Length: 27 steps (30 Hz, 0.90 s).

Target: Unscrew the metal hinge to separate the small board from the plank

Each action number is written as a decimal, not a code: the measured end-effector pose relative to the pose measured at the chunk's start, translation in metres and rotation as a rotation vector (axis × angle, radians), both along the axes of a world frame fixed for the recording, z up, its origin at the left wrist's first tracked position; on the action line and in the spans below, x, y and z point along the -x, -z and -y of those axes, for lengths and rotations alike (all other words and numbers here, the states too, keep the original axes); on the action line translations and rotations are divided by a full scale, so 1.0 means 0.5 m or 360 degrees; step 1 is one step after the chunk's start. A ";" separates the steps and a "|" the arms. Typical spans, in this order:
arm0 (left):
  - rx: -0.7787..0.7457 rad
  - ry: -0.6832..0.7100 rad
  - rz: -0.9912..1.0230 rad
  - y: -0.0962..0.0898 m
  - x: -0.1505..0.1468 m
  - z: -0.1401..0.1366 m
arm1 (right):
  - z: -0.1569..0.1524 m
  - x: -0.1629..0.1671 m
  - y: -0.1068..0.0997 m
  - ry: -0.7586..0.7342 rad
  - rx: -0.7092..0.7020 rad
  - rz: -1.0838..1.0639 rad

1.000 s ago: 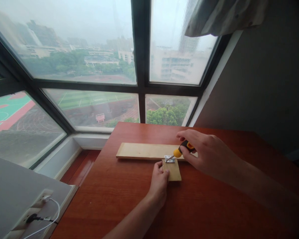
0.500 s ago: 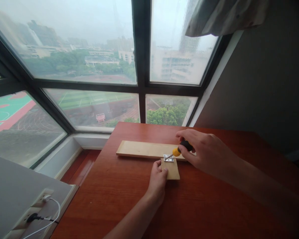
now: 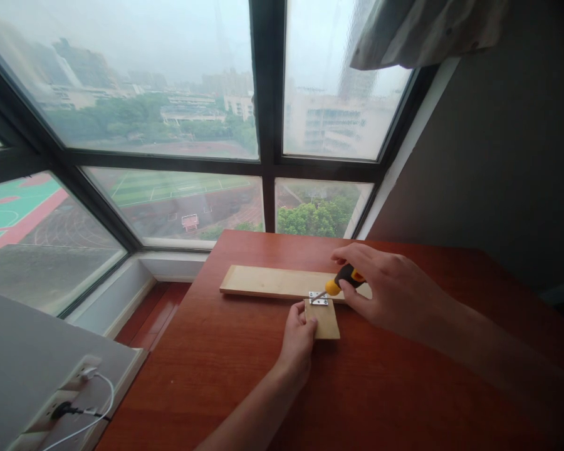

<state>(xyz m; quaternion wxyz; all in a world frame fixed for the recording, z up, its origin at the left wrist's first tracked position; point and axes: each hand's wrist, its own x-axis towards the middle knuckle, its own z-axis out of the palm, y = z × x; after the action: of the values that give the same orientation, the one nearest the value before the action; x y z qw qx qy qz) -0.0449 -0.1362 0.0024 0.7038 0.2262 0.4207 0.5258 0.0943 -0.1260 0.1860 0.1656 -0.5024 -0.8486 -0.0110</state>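
L hand (image 3: 299, 335) is clamped on the left edge of a small wood panel (image 3: 326, 324), thumb on top, prob. to stop it twisting under the tool. Panel's at the near side of a long plank (image 3: 267, 280) lying left-right across the bench (image 3: 207, 388); can't tell if the panel is flat on the wood or slightly raised. Metal hinge (image 3: 320, 300) bridges the two, approx. mid-bench, so the pieces sit edge to edge, presumably b/c each leaf needs its own board. R hand (image 3: 373, 285) has its fingers closed round the yellow-and-black handle of a screwdriver (image 3: 343, 277), slanted w/ tip down at the hinge's near left corner, likely to reach a screw there. Window (image 3: 263, 166) is on the far side.
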 end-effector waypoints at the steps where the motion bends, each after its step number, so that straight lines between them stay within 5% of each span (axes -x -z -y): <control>1: 0.0003 0.0002 -0.0002 -0.001 0.000 0.000 | 0.003 0.000 -0.002 -0.0034 0.0003 -0.0008; 27: 0.0009 0.0011 0.0051 0.003 0.000 -0.001 | -0.005 0.009 -0.002 -0.0030 0.0000 -0.0024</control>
<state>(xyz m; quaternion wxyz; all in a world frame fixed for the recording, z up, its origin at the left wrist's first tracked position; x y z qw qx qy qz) -0.0451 -0.1356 0.0009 0.7129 0.2174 0.4100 0.5257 0.0899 -0.1236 0.1872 0.1720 -0.4945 -0.8520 -0.0058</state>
